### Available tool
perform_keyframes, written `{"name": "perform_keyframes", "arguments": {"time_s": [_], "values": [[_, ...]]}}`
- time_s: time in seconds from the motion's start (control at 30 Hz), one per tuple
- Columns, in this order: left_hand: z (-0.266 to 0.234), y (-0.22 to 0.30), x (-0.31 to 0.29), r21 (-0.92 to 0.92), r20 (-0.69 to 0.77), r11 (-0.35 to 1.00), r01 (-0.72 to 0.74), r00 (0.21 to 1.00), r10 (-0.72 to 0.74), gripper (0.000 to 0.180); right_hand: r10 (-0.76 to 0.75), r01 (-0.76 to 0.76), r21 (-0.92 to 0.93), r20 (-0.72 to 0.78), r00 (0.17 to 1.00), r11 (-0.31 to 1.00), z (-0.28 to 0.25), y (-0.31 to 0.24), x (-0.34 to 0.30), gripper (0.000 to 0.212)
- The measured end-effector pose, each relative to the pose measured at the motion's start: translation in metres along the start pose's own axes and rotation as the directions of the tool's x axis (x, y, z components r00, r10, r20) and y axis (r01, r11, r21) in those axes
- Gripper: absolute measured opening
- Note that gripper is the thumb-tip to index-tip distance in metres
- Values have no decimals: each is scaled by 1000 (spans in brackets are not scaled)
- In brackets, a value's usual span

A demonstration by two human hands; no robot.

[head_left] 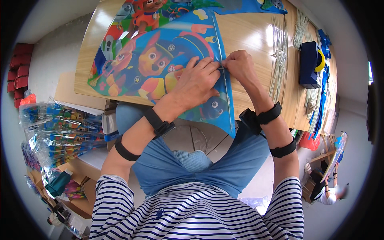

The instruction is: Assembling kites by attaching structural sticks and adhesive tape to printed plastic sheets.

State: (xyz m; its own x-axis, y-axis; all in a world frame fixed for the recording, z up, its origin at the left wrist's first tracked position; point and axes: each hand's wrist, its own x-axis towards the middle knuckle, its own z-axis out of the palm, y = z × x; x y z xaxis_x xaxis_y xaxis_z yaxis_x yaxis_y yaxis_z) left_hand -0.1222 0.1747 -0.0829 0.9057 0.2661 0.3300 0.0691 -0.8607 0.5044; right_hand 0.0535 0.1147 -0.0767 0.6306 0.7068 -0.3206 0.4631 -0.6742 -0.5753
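A glossy kite sail (156, 60), printed with cartoon dogs on blue, lies over the table's near edge, its lower corner hanging above my lap. My left hand (195, 80) rests palm down on it, fingers stretched toward the blue border and thumb apart. At that border a thin pale rod runs along the seam (228, 94). My right hand (240, 67) is closed in a pinch on the sail's edge, touching close to the left fingertips. What exactly sits between the pinched fingers is hidden.
Bundles of thin sticks (279, 56) lie on the wooden table (256, 40), right of my hand. Beyond them stands a dark blue tape dispenser (309, 66) with yellow tape. Stacked printed sheets in clear plastic (68, 128) are at the left. Another person (329, 195) works at far right.
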Motion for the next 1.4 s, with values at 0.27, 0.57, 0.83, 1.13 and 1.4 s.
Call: {"name": "perform_keyframes", "arguments": {"time_s": [0.27, 0.57, 0.83, 1.13, 1.4], "values": [[-1, 3, 7, 38, 79, 998, 52, 995, -55, 46, 91, -141, 255, 197, 976, 957, -20, 6, 1, 22], [-2, 7, 8, 68, 104, 996, 62, 992, -69, 46, 139, -293, 618, 285, 948, 730, -27, 4, -18, 23], [2, 5, 1, 68, 68, 995, 79, 994, -84, 47, 42, -13, 340, -80, 996, 940, -36, -11, -24, 14], [4, 7, -4, 25, 16, 996, 85, 996, -85, 45, -151, 135, -117, -137, 979, 984, 8, -10, -1, 12], [0, 7, -13, 29, 24, 993, 113, 993, -114, 43, -105, 93, -139, -85, 991, 986, 6, -16, 7, 13]]}}
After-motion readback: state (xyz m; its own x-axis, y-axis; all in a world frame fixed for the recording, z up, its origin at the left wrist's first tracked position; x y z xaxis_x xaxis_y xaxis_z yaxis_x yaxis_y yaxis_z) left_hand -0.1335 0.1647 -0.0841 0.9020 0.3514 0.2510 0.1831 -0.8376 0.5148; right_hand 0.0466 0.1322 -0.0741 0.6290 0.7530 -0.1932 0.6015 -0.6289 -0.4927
